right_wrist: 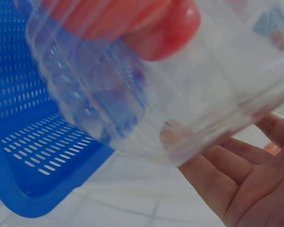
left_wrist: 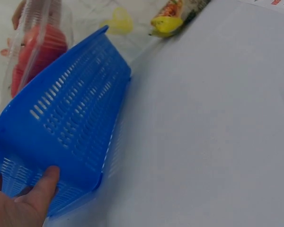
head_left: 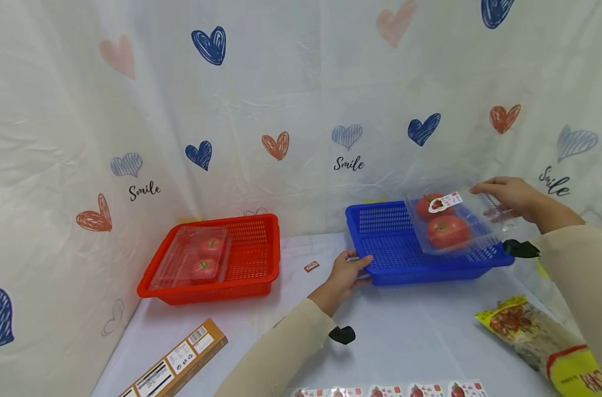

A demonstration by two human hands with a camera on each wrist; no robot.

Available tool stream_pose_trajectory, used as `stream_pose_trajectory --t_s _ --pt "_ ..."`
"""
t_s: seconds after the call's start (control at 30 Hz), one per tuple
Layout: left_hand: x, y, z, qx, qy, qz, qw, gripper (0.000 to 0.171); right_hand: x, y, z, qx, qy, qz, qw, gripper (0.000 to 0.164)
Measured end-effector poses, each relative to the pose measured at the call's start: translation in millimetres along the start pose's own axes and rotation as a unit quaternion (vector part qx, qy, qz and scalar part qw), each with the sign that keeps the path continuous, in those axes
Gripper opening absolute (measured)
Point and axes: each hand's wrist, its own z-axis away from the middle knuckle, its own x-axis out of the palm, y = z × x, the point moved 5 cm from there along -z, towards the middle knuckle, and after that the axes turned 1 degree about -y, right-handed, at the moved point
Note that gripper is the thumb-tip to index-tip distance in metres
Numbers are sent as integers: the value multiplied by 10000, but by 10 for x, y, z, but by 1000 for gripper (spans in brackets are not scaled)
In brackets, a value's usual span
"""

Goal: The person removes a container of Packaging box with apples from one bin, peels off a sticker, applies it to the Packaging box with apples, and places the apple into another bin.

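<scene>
In the head view my left hand grips the near left corner of a blue slotted plastic basket, thumb on the rim. My right hand holds a clear plastic fruit box by its right end, tilted over the right part of that basket. Two round red fruits show inside the box, and a white label with a red print is on its top. The right wrist view shows the fingers at the box's edge. In the left wrist view the basket looks tilted.
A red basket at the left holds another clear box of red fruits. Nearer lie a long brown carton, a yellow-ended food bag, a row of stickers and a small red packet. A heart-print curtain hangs behind.
</scene>
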Motion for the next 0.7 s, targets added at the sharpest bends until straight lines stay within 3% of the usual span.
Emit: stream_pose_trajectory --t_s 0.13,0.43,0.7 --pt "-6 28 0 21 -23 -14 10000 37 43 53 -87 -6 108 185 9998 102" --pt "44 26 26 6 -74 -107 9999 36 85 370 -122 462 166 441 9978 115" --pt "55 -18 16 -2 -100 -62 9999 33 206 530 -196 667 -17 451 9968 120"
